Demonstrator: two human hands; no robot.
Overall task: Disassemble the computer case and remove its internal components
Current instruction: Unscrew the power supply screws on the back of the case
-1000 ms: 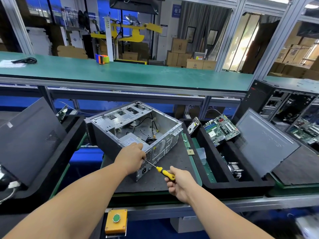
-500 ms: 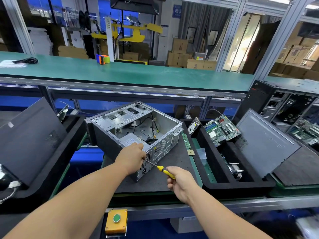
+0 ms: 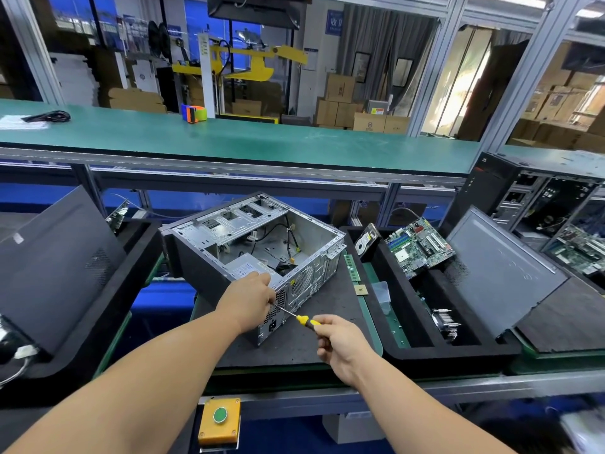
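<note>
Unscrewing the power supply at the case's rear panel

Little has changed in the last second: my right hand (image 3: 340, 342) stays closed on the screwdriver (image 3: 296, 315), now slid slightly back along its handle, tip at the computer case (image 3: 258, 253) mid-tabletop; my left hand (image 3: 250, 294) grips the rear corner. The screw probably isn't out yet.

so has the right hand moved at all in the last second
Yes, slightly. The right hand with the screwdriver backed a little away from the computer case.
</note>
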